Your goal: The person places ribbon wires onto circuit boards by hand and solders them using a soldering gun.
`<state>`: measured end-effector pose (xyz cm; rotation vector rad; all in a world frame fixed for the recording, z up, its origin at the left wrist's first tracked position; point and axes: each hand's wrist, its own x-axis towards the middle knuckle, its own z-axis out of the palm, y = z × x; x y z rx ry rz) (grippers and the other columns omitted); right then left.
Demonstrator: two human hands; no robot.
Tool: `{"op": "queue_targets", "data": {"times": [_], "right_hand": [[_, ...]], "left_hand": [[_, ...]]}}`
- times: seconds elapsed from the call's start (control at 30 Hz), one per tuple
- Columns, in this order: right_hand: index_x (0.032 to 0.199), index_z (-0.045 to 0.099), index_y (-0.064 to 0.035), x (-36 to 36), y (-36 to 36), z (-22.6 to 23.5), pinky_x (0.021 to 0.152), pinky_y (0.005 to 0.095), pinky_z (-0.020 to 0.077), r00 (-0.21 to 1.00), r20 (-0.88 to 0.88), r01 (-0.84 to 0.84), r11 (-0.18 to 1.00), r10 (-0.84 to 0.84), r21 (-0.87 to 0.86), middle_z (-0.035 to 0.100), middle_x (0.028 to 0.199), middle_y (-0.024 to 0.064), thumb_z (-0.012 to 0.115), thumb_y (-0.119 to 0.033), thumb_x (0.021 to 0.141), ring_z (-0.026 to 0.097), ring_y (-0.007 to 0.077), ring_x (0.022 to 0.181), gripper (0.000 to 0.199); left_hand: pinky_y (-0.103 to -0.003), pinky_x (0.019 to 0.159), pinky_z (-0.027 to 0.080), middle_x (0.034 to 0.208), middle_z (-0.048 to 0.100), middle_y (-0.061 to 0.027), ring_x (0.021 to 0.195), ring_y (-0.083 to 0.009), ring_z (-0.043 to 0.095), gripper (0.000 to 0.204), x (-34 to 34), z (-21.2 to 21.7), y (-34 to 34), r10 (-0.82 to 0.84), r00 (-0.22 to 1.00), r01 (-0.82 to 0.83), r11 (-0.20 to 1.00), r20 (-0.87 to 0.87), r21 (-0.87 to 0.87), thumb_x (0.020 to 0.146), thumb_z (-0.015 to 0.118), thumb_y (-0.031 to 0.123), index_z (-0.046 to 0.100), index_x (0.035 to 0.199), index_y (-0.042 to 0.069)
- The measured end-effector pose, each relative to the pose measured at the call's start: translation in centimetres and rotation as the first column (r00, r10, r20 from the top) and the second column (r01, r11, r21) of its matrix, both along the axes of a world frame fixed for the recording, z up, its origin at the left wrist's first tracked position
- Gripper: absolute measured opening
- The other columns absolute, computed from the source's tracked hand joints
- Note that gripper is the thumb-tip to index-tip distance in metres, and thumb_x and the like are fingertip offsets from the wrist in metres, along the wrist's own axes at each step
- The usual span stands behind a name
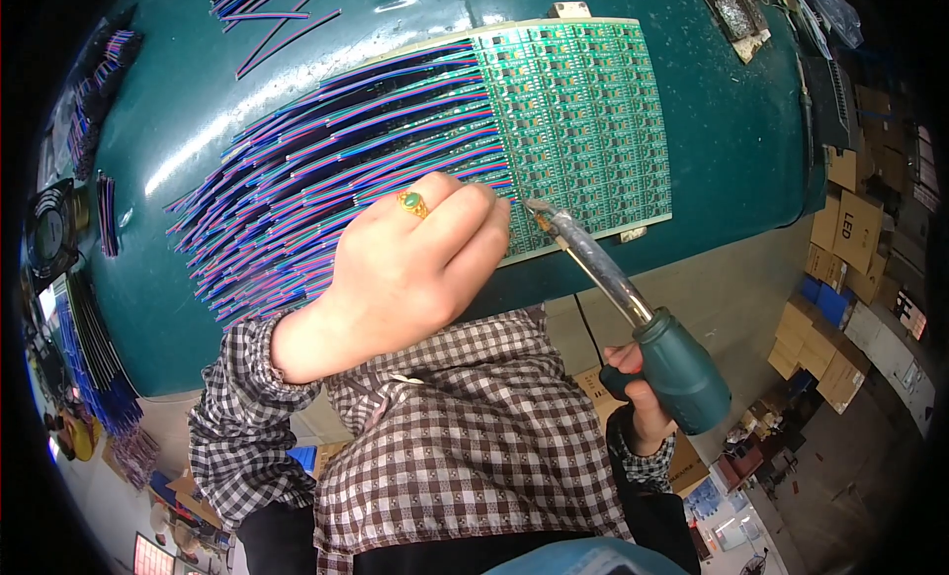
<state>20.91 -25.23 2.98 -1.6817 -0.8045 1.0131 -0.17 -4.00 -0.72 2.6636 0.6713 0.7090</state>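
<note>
A panel of small green circuit boards [583, 120] lies on the green table. Flat multi-coloured ribbon wires [346, 115] run leftward in rows from its left part. My left hand [415, 254], with a green-stoned ring, is closed over the lower rows, its fingertips pinching a ribbon wire at the boards; the pinched end is mostly hidden. From below right, my right hand [647, 407] grips a soldering iron [682, 372] by its thick green handle. The iron's tip points up and left, down at the boards just beside my left fingertips; whether it touches, I cannot tell.
Loose ribbon wires [282, 31] lie at the table's far left, with a small bundle [107, 214] near the left edge. A dark metal tray [732, 16] sits at the far right. Light clips [633, 235] show at the panel's edges. Cardboard boxes [850, 229] stand beyond the table.
</note>
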Motion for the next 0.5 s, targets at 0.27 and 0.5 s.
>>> {"op": "queue_targets", "data": {"times": [0.27, 0.5], "right_hand": [[0.110, 0.061, 0.0091, 0.0, 0.1, 0.0, 0.075, 0.0278, 0.0558, 0.999, 0.047, -0.022, 1.000, 0.022, 0.007, 0.071, 0.088, 0.0126, 0.090, -0.022, 0.071, 0.069, 0.0169, 0.081, 0.057], [0.111, 0.061, 0.0094, 0.0, -0.1, 0.2, 0.075, 0.0278, 0.0552, 0.999, 0.024, -0.037, 0.999, 0.038, -0.033, 0.071, 0.089, 0.0120, 0.089, -0.022, 0.072, 0.068, 0.0165, 0.081, 0.058]], "left_hand": [[-0.025, 0.053, 0.044, 0.091, 0.058, -0.0054, 0.074, -0.0155, 0.055, 0.030, 0.2, -1.1, -0.1, -0.007, 0.999, 0.001, 0.980, 0.032, 0.197, 0.067, 0.064, 0.012, 0.066, 0.094, 0.001], [-0.024, 0.053, 0.044, 0.091, 0.057, -0.0063, 0.072, -0.0154, 0.055, 0.030, 0.2, -1.1, -0.1, -0.003, 0.999, -0.005, 0.980, 0.044, 0.197, 0.067, 0.063, 0.012, 0.065, 0.094, 0.000]]}}
